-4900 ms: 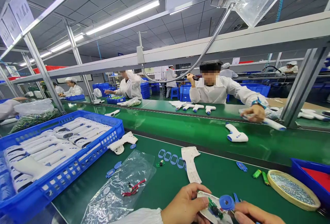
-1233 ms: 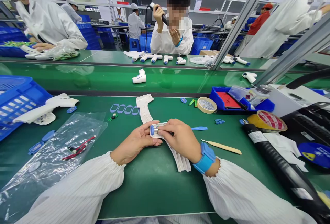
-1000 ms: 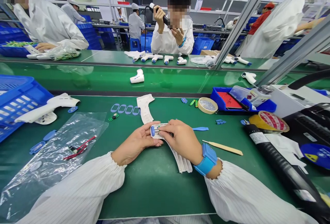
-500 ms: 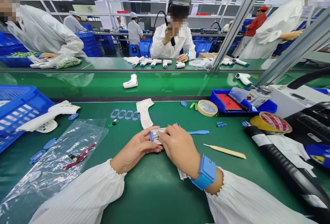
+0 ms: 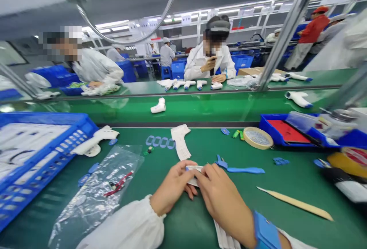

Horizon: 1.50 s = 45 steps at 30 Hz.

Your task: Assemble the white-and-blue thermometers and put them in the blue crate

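Between my hands is a small white plastic housing (image 5: 195,180) with a bit of blue at its left end, largely covered by fingers. My left hand (image 5: 172,186) grips its left side, thumb on top. The fingers of my right hand (image 5: 220,191) are closed over its right part, close to my left thumb. A blue band circles my right wrist. Beneath the right forearm lies a ribbed white piece (image 5: 226,237), partly hidden. Just beyond the hands rests a white curved shell half (image 5: 181,142). A blue flat tool (image 5: 245,170) lies to their right.
At left stands a blue crate (image 5: 77,142) of white parts, beside a clear plastic bag (image 5: 94,195) with red wires. A pale pointed stick (image 5: 298,203), a tape ring of small parts (image 5: 258,138) and a blue tray (image 5: 286,132) are at right. Co-workers sit across the green belt (image 5: 218,107).
My view has turned left and tilted, so the bench shifts right and lower in the picture. Both hands stay on the white housing, with the right fingers now nearer the left thumb.
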{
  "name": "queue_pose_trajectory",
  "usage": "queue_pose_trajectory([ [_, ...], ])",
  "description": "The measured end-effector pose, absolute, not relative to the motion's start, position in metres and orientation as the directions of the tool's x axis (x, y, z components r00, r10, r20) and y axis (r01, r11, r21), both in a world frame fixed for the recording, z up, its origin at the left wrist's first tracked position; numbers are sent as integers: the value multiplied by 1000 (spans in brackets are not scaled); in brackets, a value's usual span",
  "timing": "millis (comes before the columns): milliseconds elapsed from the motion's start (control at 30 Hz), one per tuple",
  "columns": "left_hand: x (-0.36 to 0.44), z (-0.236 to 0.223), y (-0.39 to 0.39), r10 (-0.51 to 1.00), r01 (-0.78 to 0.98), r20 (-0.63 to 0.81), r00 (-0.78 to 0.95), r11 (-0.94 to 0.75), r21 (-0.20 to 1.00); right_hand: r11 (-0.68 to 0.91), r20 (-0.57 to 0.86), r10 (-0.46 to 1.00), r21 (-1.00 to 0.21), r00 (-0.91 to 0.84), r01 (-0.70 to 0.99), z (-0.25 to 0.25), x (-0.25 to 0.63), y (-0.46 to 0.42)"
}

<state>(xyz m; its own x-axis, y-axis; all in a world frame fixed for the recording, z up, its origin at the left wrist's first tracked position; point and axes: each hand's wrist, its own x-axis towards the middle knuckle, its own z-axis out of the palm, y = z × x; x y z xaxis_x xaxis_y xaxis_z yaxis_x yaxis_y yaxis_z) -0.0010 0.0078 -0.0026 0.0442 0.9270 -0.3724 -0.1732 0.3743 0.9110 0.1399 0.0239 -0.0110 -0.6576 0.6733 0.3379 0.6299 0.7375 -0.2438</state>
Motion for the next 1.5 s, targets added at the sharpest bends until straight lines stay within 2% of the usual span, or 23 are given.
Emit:
queue_pose_trajectory([
  [67,1,-5,9,933,-173,-357,45,360,917,774,386,631,-251,-673,581,-17,142,26],
  [267,1,-8,11,943,-165,-330,34,331,929,876,586,455,-162,-670,453,-28,145,38],
  [467,1,-9,12,946,-176,-323,32,324,930,906,747,311,-46,-588,421,-18,145,42],
  [567,1,-10,12,947,-174,-322,20,320,931,913,766,262,1,-587,408,-13,143,41],
  [733,1,-10,12,951,-148,-310,-9,306,940,928,740,303,-85,-601,363,-11,145,38],
  [833,2,-3,9,965,-135,-261,-36,254,958,908,716,381,-170,-585,384,-5,151,34],
  [933,2,8,5,981,-144,-180,-69,169,975,857,711,484,-265,-510,442,5,156,32],
  [1033,0,17,2,994,-80,-3,-109,-6,997,824,729,529,-318,-436,468,13,158,30],
  [1133,0,22,-2,991,-40,88,-102,-92,995,824,740,532,-341,-412,452,18,157,28],
  [1500,0,25,-4,991,-26,114,-66,-116,993,840,756,515,-351,-404,414,17,158,26],
])
